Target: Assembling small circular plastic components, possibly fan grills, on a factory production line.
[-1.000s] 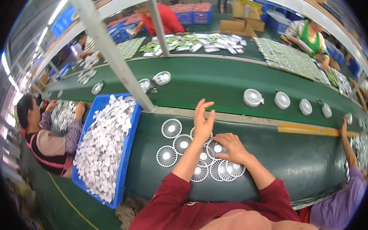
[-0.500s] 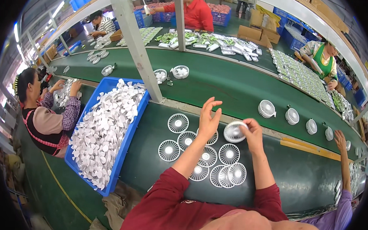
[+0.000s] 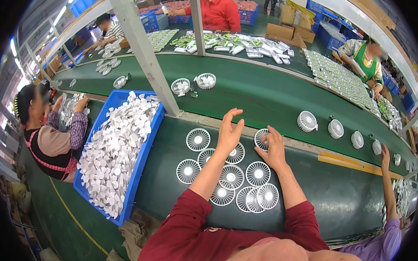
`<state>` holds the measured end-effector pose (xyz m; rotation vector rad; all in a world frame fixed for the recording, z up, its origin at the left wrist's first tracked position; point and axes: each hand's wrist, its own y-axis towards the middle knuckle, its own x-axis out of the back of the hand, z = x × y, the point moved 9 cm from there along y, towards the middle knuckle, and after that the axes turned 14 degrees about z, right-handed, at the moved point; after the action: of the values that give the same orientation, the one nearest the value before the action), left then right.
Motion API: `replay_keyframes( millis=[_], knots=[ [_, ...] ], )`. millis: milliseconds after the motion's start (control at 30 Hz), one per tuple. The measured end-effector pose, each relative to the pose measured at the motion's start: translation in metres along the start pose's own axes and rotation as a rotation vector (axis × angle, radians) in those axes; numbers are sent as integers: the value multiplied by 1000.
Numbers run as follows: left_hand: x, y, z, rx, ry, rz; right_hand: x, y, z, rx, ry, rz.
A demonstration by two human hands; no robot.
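Note:
Several round white fan grilles (image 3: 231,177) lie flat on the dark green bench, some overlapping. My left hand (image 3: 229,132) is raised above them with its fingers apart and nothing in it. Close by, my right hand (image 3: 274,149) is spread beside another white grille (image 3: 261,139) at the bench's far edge. The hand partly covers this grille; whether a fingertip touches it is unclear. Left of the grilles stands a blue tray (image 3: 144,167) heaped with white fan blades (image 3: 117,157).
Beyond a low ledge, a green conveyor belt (image 3: 247,102) carries round fan housings (image 3: 307,121). A grey post (image 3: 144,53) rises behind the tray. One co-worker (image 3: 50,133) sits at left; another's arm (image 3: 389,185) reaches in at right. Others work across the belt.
My right hand has gone from pinching a white grille to spread fingers, and that grille now rests at the bench's far edge. My left hand stays raised and open.

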<state>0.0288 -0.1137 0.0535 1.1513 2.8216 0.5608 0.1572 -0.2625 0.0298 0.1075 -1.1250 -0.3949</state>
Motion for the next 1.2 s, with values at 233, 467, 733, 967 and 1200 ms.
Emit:
replay_keyframes(
  millis=[233, 467, 733, 967, 1200],
  knots=[
    [16, 82, 31, 260, 479, 230, 3, -4, -11, -39, 13, -26],
    [115, 152, 96, 545, 1061, -17, -1, -1, -8, -46, 58, -22],
    [55, 149, 102, 230, 1041, 241, -1, -2, -13, -88, 90, -27],
    [-1, 108, 86, 90, 882, 407, 11, 1, -13, -39, 177, -134],
    [-14, 35, 50, 22, 103, 67, 59, 6, 47, 105, 224, -267]
  ],
)
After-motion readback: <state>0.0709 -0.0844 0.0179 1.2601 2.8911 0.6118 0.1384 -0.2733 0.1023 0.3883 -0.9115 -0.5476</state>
